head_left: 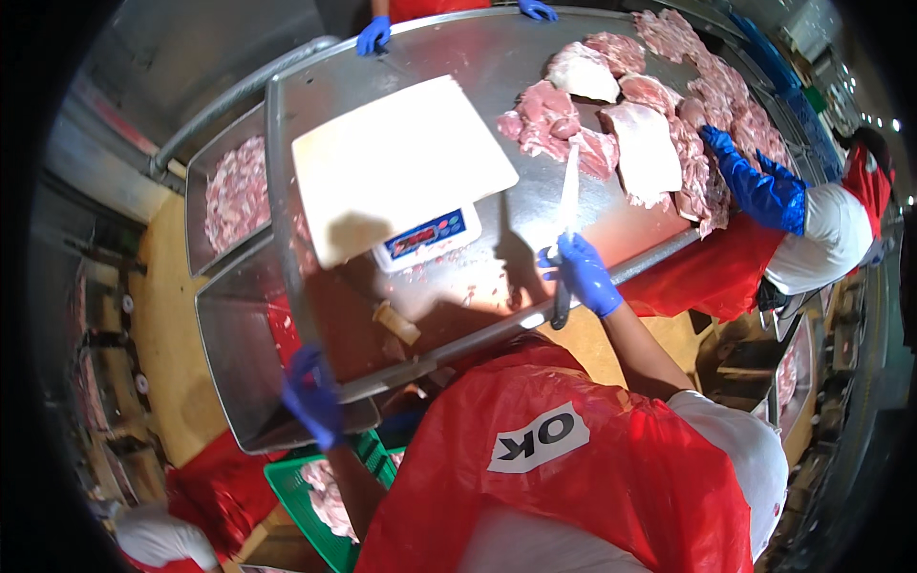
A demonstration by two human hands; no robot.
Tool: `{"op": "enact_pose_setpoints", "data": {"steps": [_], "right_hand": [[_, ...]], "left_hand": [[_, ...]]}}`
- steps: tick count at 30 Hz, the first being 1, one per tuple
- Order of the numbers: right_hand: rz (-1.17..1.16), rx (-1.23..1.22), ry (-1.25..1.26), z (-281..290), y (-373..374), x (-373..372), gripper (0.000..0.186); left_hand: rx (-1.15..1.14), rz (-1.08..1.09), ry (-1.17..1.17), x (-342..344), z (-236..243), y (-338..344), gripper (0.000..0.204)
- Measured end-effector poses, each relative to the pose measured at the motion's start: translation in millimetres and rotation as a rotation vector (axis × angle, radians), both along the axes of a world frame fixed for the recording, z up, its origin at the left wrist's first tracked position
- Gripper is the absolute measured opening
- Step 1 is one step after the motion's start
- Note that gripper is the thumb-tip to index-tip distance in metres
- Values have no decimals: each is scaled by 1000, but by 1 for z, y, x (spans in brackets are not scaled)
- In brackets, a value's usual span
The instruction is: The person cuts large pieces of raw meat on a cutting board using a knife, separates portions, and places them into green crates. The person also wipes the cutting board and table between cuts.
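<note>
My right hand (pixel 587 274), in a blue glove, is closed round the dark handle of a knife (pixel 570 201) over the table's near edge. The pale blade points away from me, its tip by a cut of raw meat (pixel 544 116). My blue-gloved left hand (pixel 313 399) hangs beside the table's near left corner, by the rim of a metal bin. Motion smears its fingers, and nothing can be made out in them. On the steel table (pixel 506 57) a digital scale (pixel 427 239) carries a broad white board (pixel 401 158) with nothing on it.
Meat (pixel 721 91) is heaped along the table's right side, where a co-worker's blue sleeve (pixel 764 191) reaches in. Another person's gloved hand (pixel 373 35) rests on the far edge. Left stand a bin of meat pieces (pixel 239 191) and a metal bin (pixel 239 353); below, a green crate (pixel 306 497).
</note>
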State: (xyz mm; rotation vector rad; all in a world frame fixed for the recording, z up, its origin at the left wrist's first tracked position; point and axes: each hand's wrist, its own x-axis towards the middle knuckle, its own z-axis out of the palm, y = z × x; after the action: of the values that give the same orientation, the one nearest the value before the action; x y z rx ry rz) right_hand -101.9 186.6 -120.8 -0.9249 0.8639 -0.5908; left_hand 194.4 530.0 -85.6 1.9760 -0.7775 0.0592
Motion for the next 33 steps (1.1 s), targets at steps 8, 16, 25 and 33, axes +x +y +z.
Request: {"op": "enact_pose_setpoints", "data": {"steps": [8,16,25,33], "right_hand": [[-389,-35,46,-41,-112,-129,18],[-420,-36,202,-68,-172,-220,19],[-293,13,165,-85,-238,-221,17],[156,-320,573,-83,-256,-139,32]], "left_hand": [[152,-1122,-124,-170,-6,-391,55],[447,-700,-486,-233,-120,-665,55],[112,-705,-431,-194,-107,-587,44],[635,-144,100,-180,-135,-483,94]]}}
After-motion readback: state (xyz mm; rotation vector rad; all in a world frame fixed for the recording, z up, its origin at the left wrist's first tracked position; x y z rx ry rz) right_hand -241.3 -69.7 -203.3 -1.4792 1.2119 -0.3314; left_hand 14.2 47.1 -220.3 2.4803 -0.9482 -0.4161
